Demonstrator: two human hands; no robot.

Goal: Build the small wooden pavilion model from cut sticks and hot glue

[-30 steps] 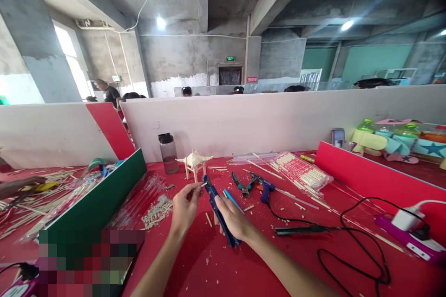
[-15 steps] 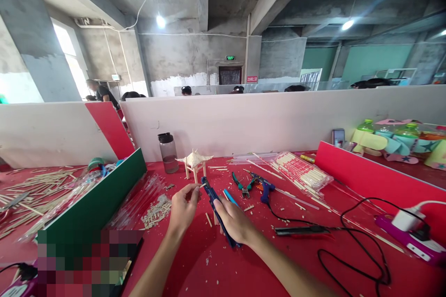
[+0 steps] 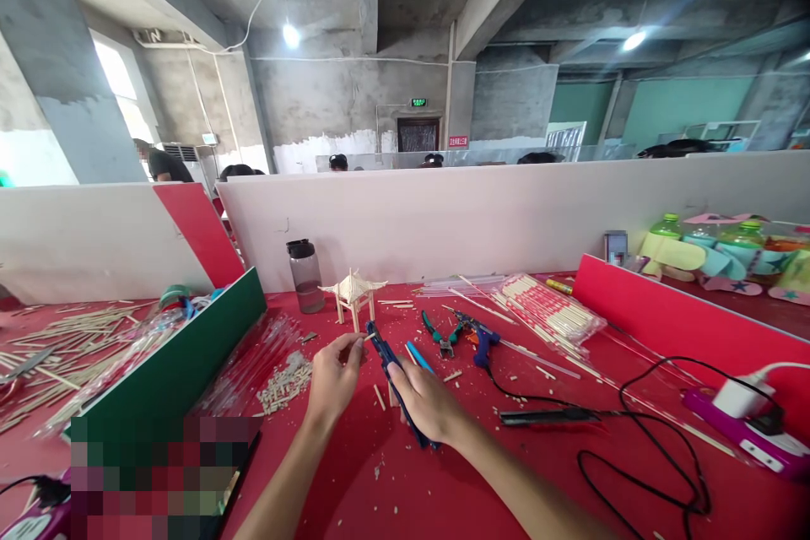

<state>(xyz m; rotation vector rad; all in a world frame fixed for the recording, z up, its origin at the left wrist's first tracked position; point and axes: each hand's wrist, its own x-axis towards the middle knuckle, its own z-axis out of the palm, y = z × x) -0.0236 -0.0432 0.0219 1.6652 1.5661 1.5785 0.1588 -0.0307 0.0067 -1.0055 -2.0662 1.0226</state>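
Observation:
My left hand [image 3: 337,373] pinches a short, thin wooden stick [image 3: 370,337] between thumb and fingertips. The stick's far end meets the upper end of a dark blue long-handled hand cutter [image 3: 380,346]; whether it lies between the jaws I cannot make out. My right hand [image 3: 423,398] is closed around the cutter's handles, which slant down towards me. Just beyond stands a small pavilion model [image 3: 354,291] of wooden sticks, with a pointed roof on thin legs. A bright blue pen-like item [image 3: 418,357] lies partly behind my right hand.
Green-handled pliers [image 3: 443,336] and a blue glue gun [image 3: 486,346] lie right of my hands, its cable trailing right. Packed sticks [image 3: 550,308] lie farther back. Cut stick pieces [image 3: 284,388] are heaped left. A water bottle [image 3: 306,278] stands by the white partition [image 3: 443,224].
My hands, the stick and the cutter stay almost still. In the background at the left, a person has shifted a little to the left.

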